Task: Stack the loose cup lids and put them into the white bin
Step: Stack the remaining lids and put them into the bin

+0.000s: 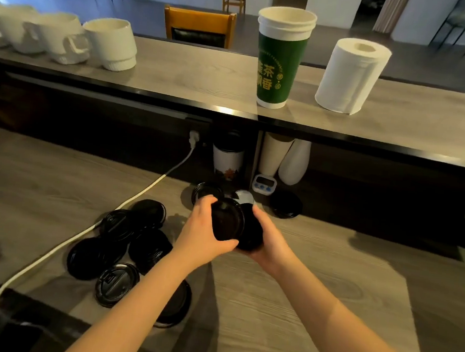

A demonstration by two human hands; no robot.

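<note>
Lower surface: grey wood grain, carries the task items. Upper surface: raised behind it, with a dark recess beneath.

On the upper surface: row of white mugs at left, paper roll upright at right, green cup stack upright just left of the roll.

Left hand and right hand: both at centre frame, above the lower surface. Fingers of each are curled round the held lids, which are black, tilted on edge and pressed between the two hands. Count of lids in the grip cannot be told.

Loose lids: black, lying flat in a cluster on the lower surface, left of the hands. Several overlap, and one sits partly under the left forearm. Rear lid lies just behind the left hand. Right lid lies apart, near the recess.

White cable: runs from a plug at the recess wall diagonally across the lower surface, touching the cluster's left edge.

In the recess: patterned cup, pale cups, small timer in front of them
</note>
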